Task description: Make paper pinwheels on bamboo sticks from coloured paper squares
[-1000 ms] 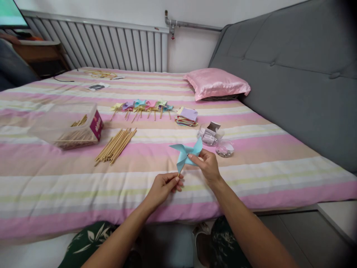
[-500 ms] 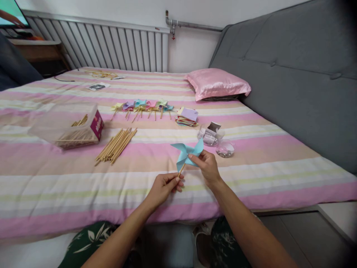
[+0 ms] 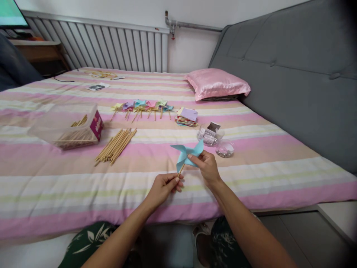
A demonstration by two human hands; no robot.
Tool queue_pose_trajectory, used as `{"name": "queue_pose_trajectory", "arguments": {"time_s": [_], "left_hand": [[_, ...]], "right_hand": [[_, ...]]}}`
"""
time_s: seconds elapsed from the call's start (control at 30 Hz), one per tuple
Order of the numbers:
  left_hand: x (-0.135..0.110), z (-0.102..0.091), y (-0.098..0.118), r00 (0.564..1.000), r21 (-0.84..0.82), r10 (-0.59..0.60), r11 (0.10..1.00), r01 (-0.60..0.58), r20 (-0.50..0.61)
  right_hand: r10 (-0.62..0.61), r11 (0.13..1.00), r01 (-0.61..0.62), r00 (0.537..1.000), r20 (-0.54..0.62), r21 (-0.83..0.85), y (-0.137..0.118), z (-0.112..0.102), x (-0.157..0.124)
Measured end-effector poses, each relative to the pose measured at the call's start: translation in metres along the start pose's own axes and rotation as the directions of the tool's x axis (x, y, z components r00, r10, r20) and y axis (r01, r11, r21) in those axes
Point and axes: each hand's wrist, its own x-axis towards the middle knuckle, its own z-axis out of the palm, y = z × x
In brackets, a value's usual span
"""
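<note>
A light-blue paper pinwheel (image 3: 182,152) on a thin wooden stick (image 3: 181,169) is held above the near part of the bed. My left hand (image 3: 166,185) is closed on the stick, pinching it below the blades. My right hand (image 3: 206,165) grips the pinwheel, its thumb pressed at the centre and the other fingers behind the right-hand blades. Past my right hand sit a clear tub (image 3: 210,134) with small packets and a small round clear container (image 3: 224,149) of metal bits. A stack of coloured paper (image 3: 186,116) lies just beyond them.
Several finished pinwheels (image 3: 141,106) lie in a row mid-bed. Loose wooden sticks (image 3: 117,146) form a pile at left, beside a clear plastic box (image 3: 63,130) with more sticks. A pink pillow (image 3: 219,83) rests near the grey headboard (image 3: 287,70). The bed's front edge is close to my knees.
My hands and the pinwheel hold almost the same pose. At the upper left, the arm shown on the screen is gone.
</note>
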Motion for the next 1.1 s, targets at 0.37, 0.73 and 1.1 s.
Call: {"name": "queue_pose_trajectory", "arguments": {"time_s": [0.37, 0.73, 1.1], "left_hand": [[0.001, -0.004, 0.003, 0.998, -0.116, -0.021, 0.993, 0.013, -0.066], [0.001, -0.003, 0.004, 0.996, -0.109, -0.016, 0.994, 0.007, -0.087], [-0.002, -0.006, 0.009, 0.967, -0.120, 0.028, 0.991, -0.060, -0.253]], "right_hand": [[-0.005, 0.999, 0.006, 1.000, -0.021, 0.045, -0.007, 0.002, 0.001], [0.017, 1.000, -0.017, 0.999, -0.048, 0.017, -0.002, 0.005, -0.002], [0.041, 0.999, -0.041, 0.996, -0.080, -0.004, 0.003, 0.008, -0.008]]}}
